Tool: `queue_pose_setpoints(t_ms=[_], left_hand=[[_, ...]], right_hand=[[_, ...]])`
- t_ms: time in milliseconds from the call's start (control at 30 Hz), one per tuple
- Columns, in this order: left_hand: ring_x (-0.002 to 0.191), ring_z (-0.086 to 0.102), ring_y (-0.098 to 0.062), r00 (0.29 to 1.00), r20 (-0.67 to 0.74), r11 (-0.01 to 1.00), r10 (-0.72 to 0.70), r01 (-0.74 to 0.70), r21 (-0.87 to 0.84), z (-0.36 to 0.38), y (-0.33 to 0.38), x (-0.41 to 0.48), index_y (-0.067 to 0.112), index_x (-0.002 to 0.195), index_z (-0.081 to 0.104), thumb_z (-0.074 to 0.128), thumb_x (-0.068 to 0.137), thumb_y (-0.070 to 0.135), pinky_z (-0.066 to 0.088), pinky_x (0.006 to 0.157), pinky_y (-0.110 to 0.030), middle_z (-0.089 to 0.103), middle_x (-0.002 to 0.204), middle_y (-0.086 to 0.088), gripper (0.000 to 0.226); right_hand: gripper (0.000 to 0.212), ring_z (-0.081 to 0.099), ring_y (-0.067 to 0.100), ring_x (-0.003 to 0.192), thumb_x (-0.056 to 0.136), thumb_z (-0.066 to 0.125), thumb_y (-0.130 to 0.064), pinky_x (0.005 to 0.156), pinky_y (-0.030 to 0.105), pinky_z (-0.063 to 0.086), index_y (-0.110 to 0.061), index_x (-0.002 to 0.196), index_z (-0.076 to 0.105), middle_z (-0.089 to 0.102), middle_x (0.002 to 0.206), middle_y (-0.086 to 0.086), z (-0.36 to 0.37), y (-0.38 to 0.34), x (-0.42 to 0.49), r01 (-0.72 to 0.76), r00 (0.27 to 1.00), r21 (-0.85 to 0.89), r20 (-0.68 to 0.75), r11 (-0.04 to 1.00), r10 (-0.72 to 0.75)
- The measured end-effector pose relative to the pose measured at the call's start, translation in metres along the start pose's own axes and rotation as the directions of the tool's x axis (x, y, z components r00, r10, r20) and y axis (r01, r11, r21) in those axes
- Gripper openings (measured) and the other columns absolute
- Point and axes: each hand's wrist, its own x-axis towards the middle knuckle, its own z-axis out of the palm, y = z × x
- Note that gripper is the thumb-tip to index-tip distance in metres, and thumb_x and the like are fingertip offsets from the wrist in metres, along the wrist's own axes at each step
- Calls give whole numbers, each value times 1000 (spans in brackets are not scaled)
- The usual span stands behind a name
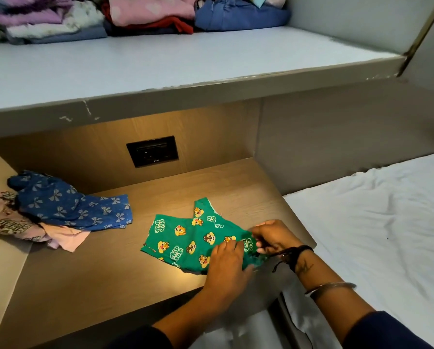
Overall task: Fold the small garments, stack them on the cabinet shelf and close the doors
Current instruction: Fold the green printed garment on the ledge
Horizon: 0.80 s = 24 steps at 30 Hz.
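Green printed shorts [185, 238] lie spread on the wooden counter [90, 285], legs pointing away to the upper left. My left hand [227, 263] presses flat on their near edge. My right hand [274, 238] pinches the waistband at the right end. A crumpled blue patterned garment [67, 202] rests at the left on top of a pink printed garment [12, 222]. Above, the grey cabinet shelf [160, 64] carries folded stacks of clothes [148, 13] along its back.
A black wall socket [152, 151] sits in the wooden back panel under the shelf. A bed with a white sheet [377, 222] adjoins the counter on the right. A cabinet door edge [422, 34] shows at the upper right.
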Motion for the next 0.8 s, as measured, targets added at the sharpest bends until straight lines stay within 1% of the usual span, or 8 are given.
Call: queue_pose_setpoints(t_ms=[67, 100, 233, 333, 500, 633, 733, 800], left_hand=[[113, 48, -23, 1000, -7, 999, -4, 5, 40, -4, -10, 4, 17, 120, 59, 46, 91, 50, 35, 100, -38, 59, 123, -4, 46], [112, 48, -24, 1000, 10, 998, 5, -6, 60, -4, -13, 4, 17, 116, 61, 44, 91, 53, 35, 99, -39, 59, 121, -4, 47], [107, 49, -26, 996, 27, 986, 87, -90, 142, 3, -3, -3, 16, 112, 63, 28, 81, 79, 34, 97, -46, 58, 113, -6, 79], [106, 48, -29, 997, 45, 973, 68, -77, 219, 11, 15, -4, 14, 109, 64, 37, 80, 76, 33, 93, -49, 59, 111, -9, 73], [105, 48, -32, 996, 80, 952, 37, -60, 300, 21, 29, -2, 11, 107, 66, 47, 82, 64, 34, 92, -52, 57, 111, -13, 61], [110, 47, -35, 989, 139, 923, 53, -102, 370, 27, 32, -6, 10, 117, 61, 56, 81, 61, 33, 96, -55, 52, 119, -16, 63], [112, 46, -31, 989, 133, 937, 62, -104, 332, 24, 30, -1, 15, 122, 57, 53, 89, 44, 33, 98, -51, 51, 122, -11, 44], [115, 47, -28, 988, 128, 966, 89, -117, 232, 17, 29, 2, 17, 124, 57, 51, 90, 38, 33, 101, -47, 54, 125, -8, 40]], right_hand=[[6, 52, 15, 40, 83, 61, -1, 36, 21, 47, -1, 78, 63, 57, 59, 13, 2, -3, 0, 29, 1000, -18, 0, 999, -29], [5, 51, 16, 42, 83, 60, -1, 36, 21, 46, -1, 79, 63, 56, 62, 15, 2, -1, 1, 48, 999, -44, -11, 998, -48], [8, 54, 19, 53, 83, 59, -3, 46, 26, 45, -6, 77, 64, 61, 69, 13, -5, 15, 9, 114, 986, -214, -92, 970, -136], [12, 61, 22, 65, 84, 56, -1, 50, 26, 47, -5, 83, 67, 67, 78, 10, -13, 26, 8, 133, 988, -332, -35, 934, -153], [17, 53, 16, 51, 85, 53, 0, 45, 25, 46, -4, 93, 67, 63, 67, 9, -27, 38, 4, 92, 995, -281, -2, 955, -97], [15, 63, 19, 58, 92, 56, -1, 48, 27, 56, -1, 104, 64, 70, 84, 17, -34, 43, 3, 89, 995, -222, 65, 971, -76], [17, 64, 19, 57, 92, 54, 0, 50, 28, 56, 2, 106, 64, 70, 87, 20, -35, 45, 2, 110, 993, -172, 49, 979, -103], [18, 61, 19, 56, 91, 52, 2, 50, 29, 55, 3, 103, 65, 68, 82, 19, -37, 45, 2, 134, 991, -154, -9, 979, -137]])
